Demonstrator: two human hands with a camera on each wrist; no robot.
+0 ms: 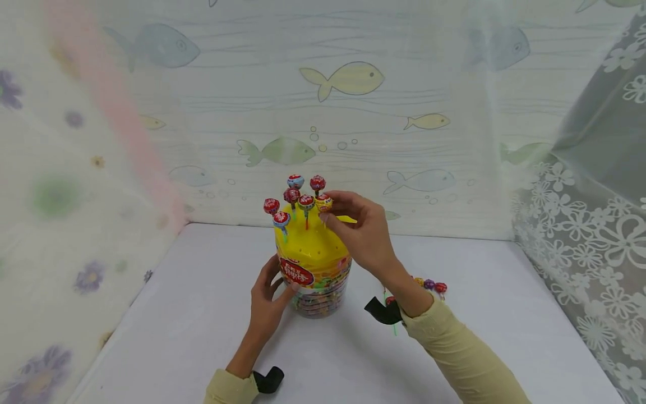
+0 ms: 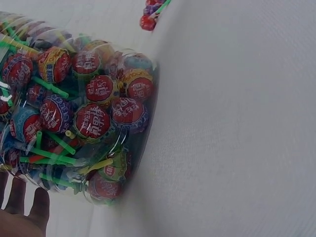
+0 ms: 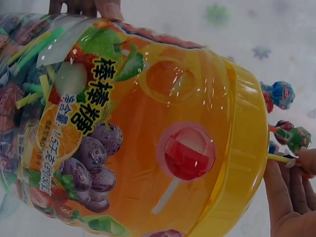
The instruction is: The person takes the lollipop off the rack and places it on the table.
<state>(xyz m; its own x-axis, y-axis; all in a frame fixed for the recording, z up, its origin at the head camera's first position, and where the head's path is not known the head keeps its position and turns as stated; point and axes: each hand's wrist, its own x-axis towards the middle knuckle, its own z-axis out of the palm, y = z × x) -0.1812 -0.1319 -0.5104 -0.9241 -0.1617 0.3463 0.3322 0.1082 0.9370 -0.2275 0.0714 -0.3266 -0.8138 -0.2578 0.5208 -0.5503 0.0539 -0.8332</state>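
Note:
A clear jar of wrapped lollipops (image 1: pixel 323 303) stands upright on the table, topped by a yellow domed lid (image 1: pixel 310 247). My left hand (image 1: pixel 267 300) grips the jar's left side, thumb at the front; its fingers (image 2: pixel 38 207) show by the jar wall in the left wrist view. Several lollipops (image 1: pixel 291 195) stick up out of the lid. At the lid's right side, my right hand (image 1: pixel 368 233) pinches a yellow-wrapped lollipop (image 1: pixel 324 203). In the right wrist view a yellow stick (image 3: pixel 279 158) meets the lid top beside those fingers. How deep it sits cannot be seen.
Loose lollipops (image 1: pixel 429 284) lie on the white table (image 1: pixel 202 314) right of the jar, partly hidden by my right forearm. A fish-print curtain (image 1: pixel 343 118) hangs behind the table, with a floral sheet (image 1: pixel 75 224) on the left and lace (image 1: pixel 595 269) on the right.

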